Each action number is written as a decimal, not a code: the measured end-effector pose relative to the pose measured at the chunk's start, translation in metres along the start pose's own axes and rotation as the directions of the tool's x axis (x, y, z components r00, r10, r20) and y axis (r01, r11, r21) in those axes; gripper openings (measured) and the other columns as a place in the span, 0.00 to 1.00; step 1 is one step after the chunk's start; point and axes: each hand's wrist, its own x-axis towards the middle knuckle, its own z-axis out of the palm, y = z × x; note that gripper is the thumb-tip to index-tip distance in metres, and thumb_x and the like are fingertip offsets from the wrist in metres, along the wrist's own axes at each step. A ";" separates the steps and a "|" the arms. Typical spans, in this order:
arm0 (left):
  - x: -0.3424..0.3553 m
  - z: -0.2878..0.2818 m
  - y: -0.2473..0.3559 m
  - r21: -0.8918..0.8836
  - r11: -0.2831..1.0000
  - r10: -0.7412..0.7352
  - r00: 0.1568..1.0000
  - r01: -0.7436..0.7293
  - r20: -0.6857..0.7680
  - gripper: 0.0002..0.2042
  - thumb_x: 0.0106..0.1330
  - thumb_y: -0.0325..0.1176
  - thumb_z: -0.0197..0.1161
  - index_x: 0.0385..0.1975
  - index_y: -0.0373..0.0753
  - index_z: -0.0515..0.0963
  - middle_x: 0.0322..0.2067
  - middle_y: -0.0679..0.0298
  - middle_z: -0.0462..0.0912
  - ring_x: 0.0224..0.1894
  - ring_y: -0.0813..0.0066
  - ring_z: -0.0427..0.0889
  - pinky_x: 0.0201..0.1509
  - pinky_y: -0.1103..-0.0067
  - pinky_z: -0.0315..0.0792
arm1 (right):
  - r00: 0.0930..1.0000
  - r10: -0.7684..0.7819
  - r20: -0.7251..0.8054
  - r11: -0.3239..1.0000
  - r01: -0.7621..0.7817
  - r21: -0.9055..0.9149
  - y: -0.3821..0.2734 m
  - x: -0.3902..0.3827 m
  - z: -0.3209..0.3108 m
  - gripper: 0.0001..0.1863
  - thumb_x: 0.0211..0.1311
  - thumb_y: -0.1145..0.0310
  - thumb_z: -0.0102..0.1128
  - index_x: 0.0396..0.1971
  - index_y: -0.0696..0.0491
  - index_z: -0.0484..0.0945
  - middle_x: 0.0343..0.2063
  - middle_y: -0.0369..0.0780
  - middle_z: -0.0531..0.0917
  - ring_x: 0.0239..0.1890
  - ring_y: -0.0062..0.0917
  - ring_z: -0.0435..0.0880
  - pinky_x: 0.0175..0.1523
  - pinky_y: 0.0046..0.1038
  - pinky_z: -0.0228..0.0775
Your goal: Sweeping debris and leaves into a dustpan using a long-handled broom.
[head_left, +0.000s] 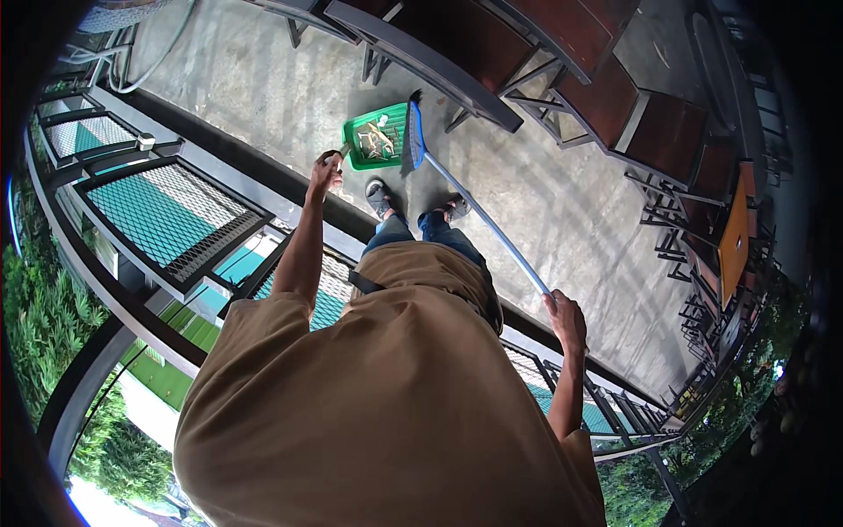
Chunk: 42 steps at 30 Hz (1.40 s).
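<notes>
My left hand [327, 172] is closed around the handle end of a green dustpan [397, 112], which is on the concrete floor ahead of my feet. Dry leaves and pale scraps [378, 140] lie inside the pan. Out to the right, my right hand [566, 320] grips the upper part of a long light-blue broom handle [492, 224]. The stick slants forward and left down to the blue broom head [416, 132]. Its dark bristles stand at the right side of the dustpan; whether they touch it I cannot tell.
Dark-red wooden tables and benches [663, 132] with black metal frames line the far and right sides. Behind me and to the left runs a metal railing with mesh panels [167, 206]. A pale metal chair frame [114, 66] is at the far left.
</notes>
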 end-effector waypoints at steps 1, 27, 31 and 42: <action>0.000 0.002 -0.001 -0.003 1.000 0.002 1.000 -0.002 0.004 0.08 0.55 0.37 0.52 0.31 0.42 0.70 0.12 0.68 0.65 0.09 0.84 0.62 0.11 0.87 0.59 | 0.999 -0.029 -0.038 0.996 0.025 -0.084 -0.001 -0.002 -0.004 0.16 0.56 0.54 0.44 0.26 0.53 0.67 0.15 0.49 0.74 0.24 0.45 0.73 0.25 0.40 0.63; -0.011 -0.003 -0.020 0.004 0.999 -0.050 0.992 0.051 -0.114 0.10 0.56 0.39 0.49 0.30 0.41 0.70 0.11 0.70 0.63 0.10 0.86 0.61 0.12 0.88 0.60 | 0.929 -0.143 -0.342 0.959 0.045 -0.279 -0.089 0.079 0.055 0.11 0.58 0.61 0.41 0.29 0.53 0.64 0.18 0.45 0.75 0.22 0.38 0.76 0.25 0.36 0.65; -0.002 -0.015 -0.035 0.045 0.997 -0.067 0.997 0.068 -0.029 0.13 0.55 0.46 0.51 0.34 0.46 0.70 0.17 0.69 0.67 0.13 0.85 0.66 0.19 0.87 0.66 | 0.888 -0.227 -0.400 0.964 0.148 -0.220 -0.114 0.109 0.061 0.09 0.58 0.65 0.40 0.28 0.56 0.64 0.17 0.48 0.75 0.23 0.40 0.76 0.26 0.37 0.64; 0.029 -0.002 -0.027 -0.194 0.981 -0.003 0.994 0.023 0.105 0.17 0.51 0.41 0.57 0.37 0.39 0.68 0.10 0.69 0.62 0.08 0.82 0.60 0.09 0.84 0.57 | 0.984 -0.110 -0.140 0.990 0.120 0.069 -0.108 0.102 0.104 0.13 0.56 0.61 0.44 0.26 0.56 0.68 0.22 0.52 0.75 0.29 0.46 0.74 0.32 0.40 0.64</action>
